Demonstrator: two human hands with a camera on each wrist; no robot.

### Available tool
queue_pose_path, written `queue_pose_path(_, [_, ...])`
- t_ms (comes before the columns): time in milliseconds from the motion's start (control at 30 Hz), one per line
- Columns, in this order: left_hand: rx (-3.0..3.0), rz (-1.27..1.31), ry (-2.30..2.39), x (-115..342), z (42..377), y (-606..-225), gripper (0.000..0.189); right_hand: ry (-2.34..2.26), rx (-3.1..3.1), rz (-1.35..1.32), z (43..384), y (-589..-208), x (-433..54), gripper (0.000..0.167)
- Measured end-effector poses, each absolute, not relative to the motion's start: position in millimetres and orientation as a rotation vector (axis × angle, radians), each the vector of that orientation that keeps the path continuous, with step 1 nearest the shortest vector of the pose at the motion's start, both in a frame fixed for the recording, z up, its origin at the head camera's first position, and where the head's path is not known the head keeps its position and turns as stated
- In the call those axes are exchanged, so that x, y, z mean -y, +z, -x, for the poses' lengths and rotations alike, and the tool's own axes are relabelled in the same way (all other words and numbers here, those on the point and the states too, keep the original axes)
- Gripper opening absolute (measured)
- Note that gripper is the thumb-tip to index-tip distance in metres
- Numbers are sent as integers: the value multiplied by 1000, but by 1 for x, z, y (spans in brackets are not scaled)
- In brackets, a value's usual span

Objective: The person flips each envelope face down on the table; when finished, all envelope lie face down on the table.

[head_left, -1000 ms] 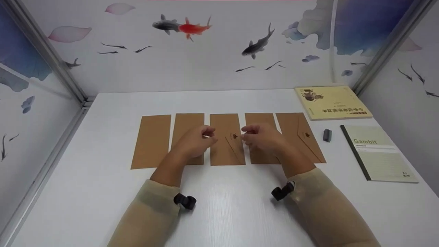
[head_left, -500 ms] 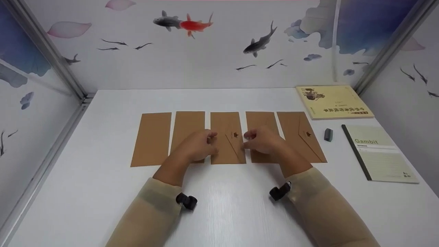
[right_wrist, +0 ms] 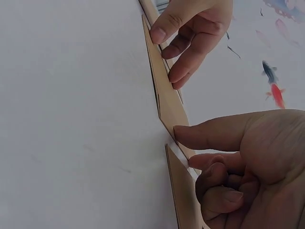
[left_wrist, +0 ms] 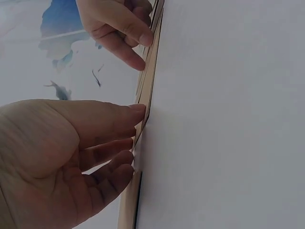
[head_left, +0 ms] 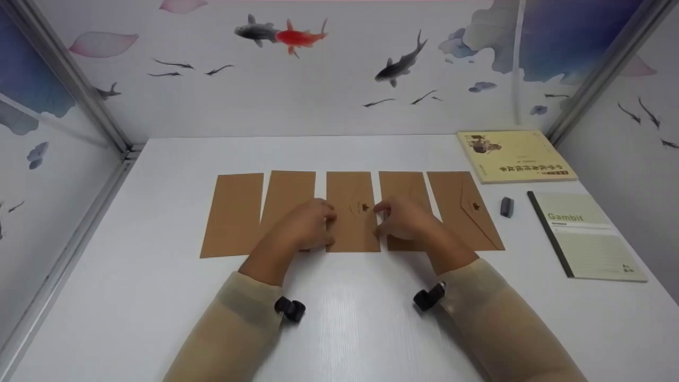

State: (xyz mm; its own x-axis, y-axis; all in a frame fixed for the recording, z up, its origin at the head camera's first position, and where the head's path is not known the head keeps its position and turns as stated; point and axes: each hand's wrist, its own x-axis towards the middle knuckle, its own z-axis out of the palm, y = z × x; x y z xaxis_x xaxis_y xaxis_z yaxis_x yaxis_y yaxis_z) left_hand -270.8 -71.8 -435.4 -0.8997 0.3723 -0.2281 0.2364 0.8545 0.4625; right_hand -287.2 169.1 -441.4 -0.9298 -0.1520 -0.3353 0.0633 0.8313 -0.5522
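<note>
Several brown kraft envelopes lie in a row on the white table in the head view. The middle envelope (head_left: 347, 191) has a small dark crown print near its right side. My left hand (head_left: 302, 227) touches its left edge, thumb and fingertips apart along that edge. On the opposite edge are the thumb and index fingertip of my right hand (head_left: 406, 220); its other fingers curl inward in the right wrist view. The left hand covers part of the second envelope (head_left: 292, 185), and the right hand covers part of the fourth envelope (head_left: 404, 183).
The leftmost envelope (head_left: 232, 215) and the rightmost envelope (head_left: 464, 212) flank the row. To the right are a dark grey block (head_left: 507, 207), a pale green notebook (head_left: 589, 239) marked Gambit and a yellow book (head_left: 520, 156). Printed walls (head_left: 318, 106) enclose the table.
Both hands have come down to the middle envelope's side edges, their thumbs shifting toward its near end. The diagonal flap line on that envelope shows less now. The other envelopes keep their places.
</note>
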Motion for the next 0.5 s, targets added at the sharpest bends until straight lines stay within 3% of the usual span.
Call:
queue_pose_path(267, [-2710,-435,642,74,272,-438,58,-908,-2507,-91,289,-437,-169,58])
queue_pose_path(500, [-2707,-436,687,76,273,-440,58,-898,-2517,-61,289,-438,-169,61])
